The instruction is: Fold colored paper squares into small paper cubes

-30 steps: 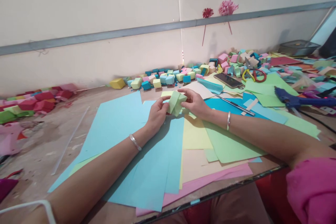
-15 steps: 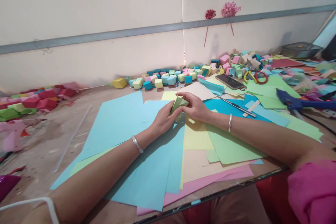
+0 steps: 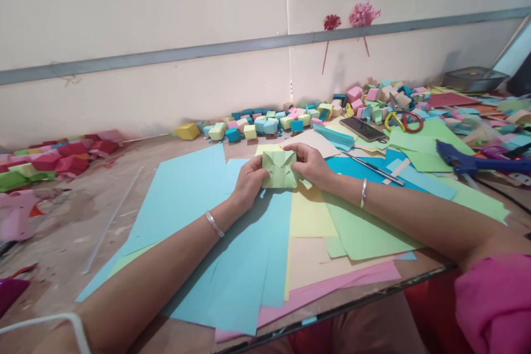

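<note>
- A folded green paper is at the centre of the clock face, raised between the person's hands just above the blue sheets.
- The left hand pinches its nine o'clock edge, thumb in front; the right hand pinches its three o'clock edge.
- Half a second ago the paper is tipped on edge, largely covered by the left hand; now it faces the camera as a near-square with crossing creases.
- A full second ago it sits askew, corners pointing outward; now its sides run nearly level and upright.
- The left hand is drawn back toward nine o'clock compared with the middle picture, leaving the two hands apart across the paper's width.
- On the counter, other things keep their places: paper cubes toward eleven and twelve o'clock, a phone and scissors toward two, a pen and a blue glue gun at three, a pink glue gun between eight and nine.
- The pale markings on the purple item at three o'clock are too small to read.
- Any lettering on the pen is likewise too fine to make out.
</note>
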Demonstrator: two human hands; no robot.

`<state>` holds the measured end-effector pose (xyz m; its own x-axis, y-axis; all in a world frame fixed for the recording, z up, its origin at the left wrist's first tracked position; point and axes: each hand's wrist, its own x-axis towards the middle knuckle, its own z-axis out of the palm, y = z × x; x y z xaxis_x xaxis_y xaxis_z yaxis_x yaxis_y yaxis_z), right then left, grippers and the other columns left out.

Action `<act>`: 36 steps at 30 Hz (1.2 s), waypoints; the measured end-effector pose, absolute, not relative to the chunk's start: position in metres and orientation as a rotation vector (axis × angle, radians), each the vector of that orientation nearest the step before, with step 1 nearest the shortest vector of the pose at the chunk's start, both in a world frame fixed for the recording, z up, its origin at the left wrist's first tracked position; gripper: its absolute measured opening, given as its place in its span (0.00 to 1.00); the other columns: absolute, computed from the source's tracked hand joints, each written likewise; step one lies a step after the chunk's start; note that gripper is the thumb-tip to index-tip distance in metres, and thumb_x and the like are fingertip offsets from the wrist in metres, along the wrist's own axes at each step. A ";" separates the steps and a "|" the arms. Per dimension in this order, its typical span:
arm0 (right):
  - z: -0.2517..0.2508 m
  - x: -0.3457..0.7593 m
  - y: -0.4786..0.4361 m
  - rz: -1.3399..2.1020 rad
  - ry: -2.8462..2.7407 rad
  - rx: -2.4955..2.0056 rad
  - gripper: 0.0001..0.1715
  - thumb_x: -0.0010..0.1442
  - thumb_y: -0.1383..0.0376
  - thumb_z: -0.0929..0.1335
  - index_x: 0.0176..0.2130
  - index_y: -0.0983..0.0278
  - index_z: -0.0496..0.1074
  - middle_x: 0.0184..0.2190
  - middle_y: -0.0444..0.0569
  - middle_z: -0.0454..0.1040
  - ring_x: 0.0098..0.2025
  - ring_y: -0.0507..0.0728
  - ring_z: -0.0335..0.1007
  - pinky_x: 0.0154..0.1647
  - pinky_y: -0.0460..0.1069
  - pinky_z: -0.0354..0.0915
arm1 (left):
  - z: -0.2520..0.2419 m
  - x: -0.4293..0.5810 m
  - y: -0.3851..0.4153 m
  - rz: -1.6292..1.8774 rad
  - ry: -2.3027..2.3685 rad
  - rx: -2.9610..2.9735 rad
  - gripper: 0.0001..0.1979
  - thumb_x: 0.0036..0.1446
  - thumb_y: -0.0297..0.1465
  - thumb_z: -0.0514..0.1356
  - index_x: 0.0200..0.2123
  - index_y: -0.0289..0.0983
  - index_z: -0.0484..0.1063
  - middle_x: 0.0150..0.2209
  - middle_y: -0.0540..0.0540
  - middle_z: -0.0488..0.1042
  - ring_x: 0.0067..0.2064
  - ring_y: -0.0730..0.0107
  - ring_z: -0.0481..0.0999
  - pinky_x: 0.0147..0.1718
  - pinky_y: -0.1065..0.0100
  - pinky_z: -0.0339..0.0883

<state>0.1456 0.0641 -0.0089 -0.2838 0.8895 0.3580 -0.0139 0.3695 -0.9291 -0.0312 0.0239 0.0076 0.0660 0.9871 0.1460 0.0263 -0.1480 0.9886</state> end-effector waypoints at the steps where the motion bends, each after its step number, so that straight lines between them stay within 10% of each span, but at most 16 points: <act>1: -0.009 0.145 0.064 1.102 -1.608 -0.804 0.31 0.41 0.71 0.63 0.48 0.67 0.69 0.35 0.47 0.74 0.31 0.51 0.67 0.30 0.45 0.63 | 0.008 -0.031 0.024 1.263 1.108 1.381 0.22 0.39 0.23 0.56 0.41 0.35 0.75 0.33 0.49 0.76 0.31 0.69 0.72 0.27 0.71 0.65; 14: -0.004 0.145 0.059 1.118 -1.657 -0.831 0.38 0.44 0.66 0.70 0.55 0.65 0.62 0.35 0.45 0.73 0.32 0.52 0.69 0.31 0.46 0.66 | 0.004 -0.034 0.024 1.230 1.162 1.466 0.14 0.44 0.30 0.65 0.36 0.32 0.76 0.32 0.47 0.77 0.32 0.68 0.73 0.30 0.70 0.66; 20: -0.005 0.144 0.055 1.076 -1.754 -0.807 0.08 0.44 0.66 0.67 0.30 0.65 0.68 0.23 0.39 0.65 0.25 0.49 0.60 0.25 0.44 0.57 | 0.006 -0.033 0.023 1.220 1.228 1.460 0.07 0.40 0.26 0.62 0.27 0.32 0.75 0.22 0.51 0.71 0.24 0.74 0.67 0.22 0.73 0.58; 24: -0.004 0.143 0.054 1.048 -1.765 -0.855 0.07 0.43 0.67 0.66 0.28 0.65 0.67 0.23 0.39 0.64 0.26 0.49 0.59 0.25 0.44 0.56 | 0.007 -0.032 0.020 1.186 1.198 1.472 0.08 0.40 0.27 0.64 0.28 0.33 0.76 0.25 0.50 0.74 0.26 0.73 0.68 0.24 0.72 0.61; 36: -0.007 0.150 0.057 0.996 -1.829 -0.658 0.34 0.58 0.69 0.60 0.63 0.57 0.61 0.32 0.42 0.72 0.28 0.49 0.64 0.32 0.47 0.68 | 0.000 -0.038 0.031 1.370 1.313 1.308 0.16 0.43 0.36 0.67 0.35 0.32 0.76 0.31 0.47 0.78 0.30 0.68 0.74 0.28 0.70 0.66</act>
<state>0.1505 0.0573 -0.0074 -0.4324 0.7704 0.4686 0.0242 0.5294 -0.8481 -0.0382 0.0313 -0.0001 -0.1321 0.9813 0.1401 0.0987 -0.1276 0.9869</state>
